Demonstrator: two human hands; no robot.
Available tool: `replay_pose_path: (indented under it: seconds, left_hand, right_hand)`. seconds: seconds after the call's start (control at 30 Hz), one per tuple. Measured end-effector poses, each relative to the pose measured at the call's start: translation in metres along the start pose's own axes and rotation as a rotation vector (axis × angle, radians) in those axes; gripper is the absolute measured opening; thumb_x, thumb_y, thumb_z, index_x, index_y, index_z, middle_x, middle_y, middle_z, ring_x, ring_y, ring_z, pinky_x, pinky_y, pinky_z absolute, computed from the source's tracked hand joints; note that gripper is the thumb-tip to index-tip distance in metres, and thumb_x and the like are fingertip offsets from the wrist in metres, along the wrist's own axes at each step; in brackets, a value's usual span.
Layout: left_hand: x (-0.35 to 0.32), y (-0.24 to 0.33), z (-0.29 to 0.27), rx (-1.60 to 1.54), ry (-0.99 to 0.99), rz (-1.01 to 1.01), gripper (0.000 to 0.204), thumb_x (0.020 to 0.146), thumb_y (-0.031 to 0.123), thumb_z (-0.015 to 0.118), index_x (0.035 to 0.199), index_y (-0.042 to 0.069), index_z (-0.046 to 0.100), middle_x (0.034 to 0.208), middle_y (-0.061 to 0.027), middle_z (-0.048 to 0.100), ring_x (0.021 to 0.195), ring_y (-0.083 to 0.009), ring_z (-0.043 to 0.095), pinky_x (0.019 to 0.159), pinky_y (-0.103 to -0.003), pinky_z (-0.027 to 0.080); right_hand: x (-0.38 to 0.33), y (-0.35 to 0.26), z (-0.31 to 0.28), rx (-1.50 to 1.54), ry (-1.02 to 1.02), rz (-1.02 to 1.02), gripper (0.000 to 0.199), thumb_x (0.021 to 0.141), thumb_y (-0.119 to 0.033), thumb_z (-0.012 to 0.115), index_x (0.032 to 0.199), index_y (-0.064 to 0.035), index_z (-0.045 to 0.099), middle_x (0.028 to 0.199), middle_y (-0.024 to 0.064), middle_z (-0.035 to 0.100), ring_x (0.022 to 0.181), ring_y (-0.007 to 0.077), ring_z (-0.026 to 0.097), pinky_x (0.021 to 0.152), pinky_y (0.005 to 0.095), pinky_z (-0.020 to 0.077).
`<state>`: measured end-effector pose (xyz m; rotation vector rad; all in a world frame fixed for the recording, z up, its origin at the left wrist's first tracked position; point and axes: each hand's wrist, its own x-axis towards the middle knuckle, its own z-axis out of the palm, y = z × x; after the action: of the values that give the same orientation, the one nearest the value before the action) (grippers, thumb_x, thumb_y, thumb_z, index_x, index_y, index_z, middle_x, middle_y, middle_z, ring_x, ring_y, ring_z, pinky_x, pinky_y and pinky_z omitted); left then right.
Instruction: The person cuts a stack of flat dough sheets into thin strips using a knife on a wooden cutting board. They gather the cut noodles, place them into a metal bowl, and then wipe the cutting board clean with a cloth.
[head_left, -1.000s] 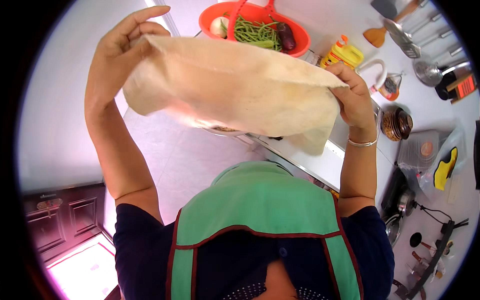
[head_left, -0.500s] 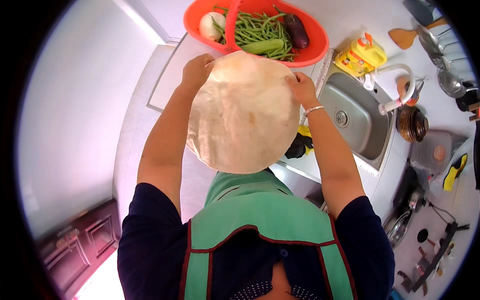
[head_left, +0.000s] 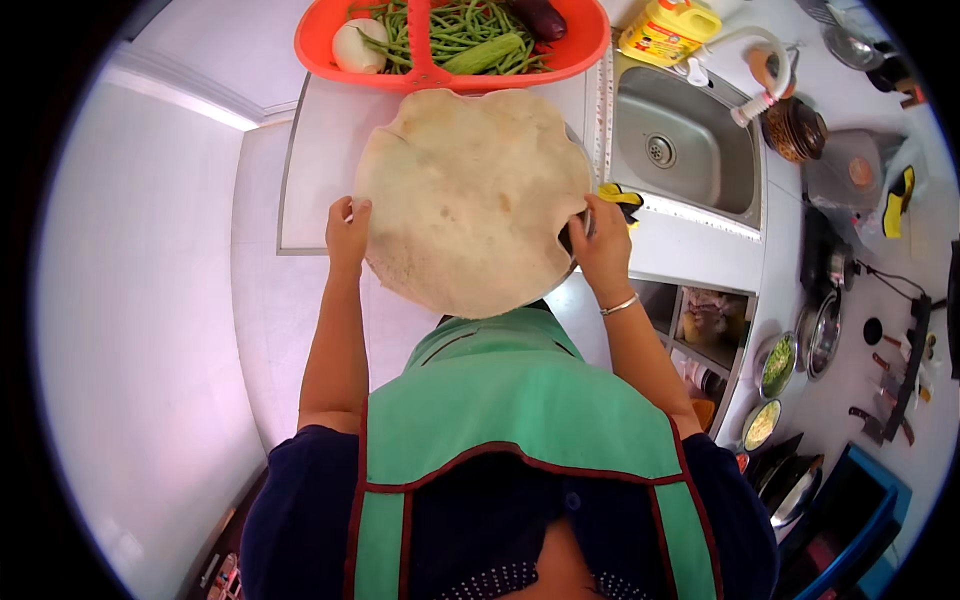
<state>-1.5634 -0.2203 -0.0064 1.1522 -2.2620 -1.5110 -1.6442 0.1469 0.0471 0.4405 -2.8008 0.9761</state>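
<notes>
A large, thin, round cream-coloured sheet (head_left: 470,200) with a wavy edge and a few brownish spots lies in front of me. It looks like a flatbread or a cloth; I cannot tell which. It covers most of a round thing with a metal rim (head_left: 585,160), and a dark patch of that shows by my right fingers. With bent fingers my left hand (head_left: 348,238) pinches the sheet's left edge. My right hand (head_left: 602,250) holds the right edge between thumb and fingers, where it is pulled up.
Beyond the sheet stands a red basket (head_left: 425,72) of green beans, eggplant and other vegetables. To the right are a steel sink (head_left: 690,135), a yellow jug (head_left: 668,35) and yellow-black gloves (head_left: 622,200). Bowls of cut food (head_left: 776,365) and knives (head_left: 866,425) lie farther right.
The sheet has gone from hanging between my raised hands to lying over the metal-rimmed round thing. Both hands have come nearer to me, along its left and right edges. The view has shifted.
</notes>
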Motion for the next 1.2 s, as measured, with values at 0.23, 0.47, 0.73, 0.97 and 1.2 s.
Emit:
replay_pose_path:
  seconds: [0.23, 0.47, 0.73, 0.97, 1.2]
  left_hand:
    - [-0.02, 0.002, 0.0, 0.52, -0.03, 0.868, 0.05, 0.08, 0.019, 0.064, 0.125, 0.002, 0.05, 0.127, -0.0186, 0.051, 0.121, -0.0332, 0.046, 0.102, -0.044, 0.037]
    - [-0.04, 0.031, 0.049, 0.939, -0.487, 0.664, 0.055, 0.078, 0.017, 0.062, 0.13, 0.006, 0.046, 0.135, -0.0187, 0.044, 0.128, -0.0313, 0.041, 0.106, -0.05, 0.03]
    - [-0.016, 0.038, 0.053, 0.473, -0.215, 0.851, 0.052, 0.076, 0.008, 0.056, 0.127, 0.001, 0.048, 0.128, -0.0211, 0.051, 0.121, -0.0378, 0.045, 0.103, -0.045, 0.036]
    - [0.018, -0.022, 0.003, 0.152, -0.459, -0.182, 0.058, 0.081, 0.019, 0.063, 0.128, -0.01, 0.044, 0.106, -0.0168, 0.061, 0.086, -0.0235, 0.061, 0.072, -0.033, 0.051]
    - [0.017, -0.045, 0.025, -0.412, -0.726, -0.366, 0.041, 0.075, 0.004, 0.059, 0.114, -0.009, 0.051, 0.102, -0.0163, 0.062, 0.091, -0.0296, 0.065, 0.076, -0.042, 0.057]
  right_hand:
    - [-0.004, -0.03, -0.008, -0.394, -0.162, -0.343, 0.029, 0.076, -0.021, 0.064, 0.101, -0.0074, 0.063, 0.101, 0.0109, 0.059, 0.103, 0.0296, 0.054, 0.087, 0.0465, 0.0419]
    - [-0.009, -0.022, 0.018, -0.766, -0.288, -0.344, 0.021, 0.078, -0.015, 0.055, 0.097, -0.011, 0.063, 0.104, 0.0104, 0.059, 0.106, 0.0298, 0.052, 0.092, 0.0555, 0.0361]
    - [0.016, -0.011, 0.044, -0.307, -0.191, -0.138, 0.05, 0.076, -0.016, 0.061, 0.125, -0.0087, 0.052, 0.12, 0.0176, 0.055, 0.112, 0.0348, 0.052, 0.094, 0.0439, 0.0417]
    - [-0.036, 0.022, 0.01, 0.475, -0.371, 0.682, 0.037, 0.076, -0.018, 0.07, 0.105, -0.0021, 0.054, 0.1, 0.0117, 0.062, 0.084, 0.0208, 0.061, 0.07, 0.0355, 0.0502]
    - [-0.059, 0.028, 0.021, 0.899, -0.199, 0.897, 0.025, 0.073, -0.016, 0.063, 0.093, -0.0008, 0.063, 0.073, 0.0077, 0.062, 0.057, 0.018, 0.06, 0.046, 0.0318, 0.0503]
